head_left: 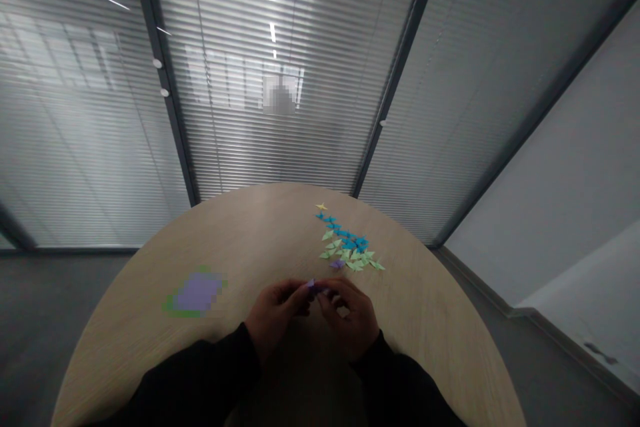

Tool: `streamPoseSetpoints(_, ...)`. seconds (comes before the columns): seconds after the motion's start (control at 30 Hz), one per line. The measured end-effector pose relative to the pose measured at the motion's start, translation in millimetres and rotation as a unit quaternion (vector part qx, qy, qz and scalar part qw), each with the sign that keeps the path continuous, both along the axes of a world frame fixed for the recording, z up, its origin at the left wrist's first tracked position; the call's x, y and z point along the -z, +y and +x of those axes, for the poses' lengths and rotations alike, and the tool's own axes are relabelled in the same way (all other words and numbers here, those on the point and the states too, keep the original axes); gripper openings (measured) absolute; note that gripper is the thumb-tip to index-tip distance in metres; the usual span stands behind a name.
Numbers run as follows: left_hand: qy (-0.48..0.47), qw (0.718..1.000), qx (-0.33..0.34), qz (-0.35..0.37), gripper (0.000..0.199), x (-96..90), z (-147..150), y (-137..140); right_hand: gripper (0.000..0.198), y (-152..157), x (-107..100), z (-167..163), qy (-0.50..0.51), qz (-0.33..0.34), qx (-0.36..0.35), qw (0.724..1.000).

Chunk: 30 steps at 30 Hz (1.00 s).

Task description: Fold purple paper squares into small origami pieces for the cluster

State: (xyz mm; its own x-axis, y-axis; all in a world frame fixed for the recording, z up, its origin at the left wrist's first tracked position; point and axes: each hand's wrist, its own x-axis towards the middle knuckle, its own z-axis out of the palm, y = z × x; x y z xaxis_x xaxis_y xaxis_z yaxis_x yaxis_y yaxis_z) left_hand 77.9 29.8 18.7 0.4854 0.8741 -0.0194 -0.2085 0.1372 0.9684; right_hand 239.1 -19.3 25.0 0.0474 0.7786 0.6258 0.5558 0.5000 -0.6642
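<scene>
A small piece of purple origami paper [313, 285] is pinched between both hands, low over the near middle of the table. My left hand [275, 315] grips its left end with thumb and fingers closed. On the other side, my right hand [351, 317] has its fingertips closed on the right end. The fingers cover much of the paper, so its full folded shape is hidden. Just beyond the hands sits a finished purple folded figure [338, 264]. Behind it lie several light green folded figures [356, 265], several blue ones [354, 243] and a yellow one [321, 206].
To the left, a blurred purple sheet stack [197, 290] with green edges rests on the round wooden table [270, 227]. Glass panels with blinds [280, 147] stand close behind the table's far edge. A white wall [560, 180] rises on the right.
</scene>
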Motion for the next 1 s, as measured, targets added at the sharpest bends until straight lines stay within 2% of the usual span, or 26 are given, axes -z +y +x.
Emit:
streamPoseSetpoints(0.1, -0.002, 1.000, 0.021, 0.019, 0.043, 1.3, -1, 0, 0.016, 1, 4, 2, -0.026, 0.022, 0.002, 0.999)
streamPoseSetpoints(0.2, -0.016, 0.999, 0.030, 0.015, 0.041, 2.7, 0, 1, 0.010, 2, 4, 2, -0.123, 0.096, 0.035, 0.987)
streamPoseSetpoints(0.3, -0.006, 1.000, 0.018, 0.020, 0.043, 3.4, 1, 0, 0.008, 2, -1, 0, -0.231, 0.166, 0.097, 0.954)
streamPoseSetpoints(0.4, 0.011, 0.999, -0.001, 0.034, 0.044, 3.5, 1, 0, 0.011, 1, -6, -3, -0.316, 0.210, 0.134, 0.915)
streamPoseSetpoints(0.5, 0.013, 0.999, 0.011, 0.029, 0.042, 3.4, 1, 1, 0.013, 1, -9, -3, -0.382, 0.236, 0.142, 0.882)
streamPoseSetpoints(0.57, 0.001, 0.999, 0.029, 0.020, 0.043, 4.0, 1, 1, 0.017, 0, -10, -1, -0.409, 0.244, 0.130, 0.870)
streamPoseSetpoints(0.7, -0.024, 0.999, 0.028, -0.016, 0.049, 6.8, 3, 1, 0.024, -1, -15, 5, -0.432, 0.247, 0.091, 0.862)
streamPoseSetpoints(0.83, -0.027, 0.999, 0.022, -0.026, 0.053, 7.3, 6, 0, 0.025, -2, -16, 8, -0.428, 0.222, 0.058, 0.874)
streamPoseSetpoints(1.0, -0.020, 0.999, 0.042, -0.016, 0.049, 4.0, 6, 0, 0.020, -3, -15, 7, -0.408, 0.229, 0.064, 0.882)
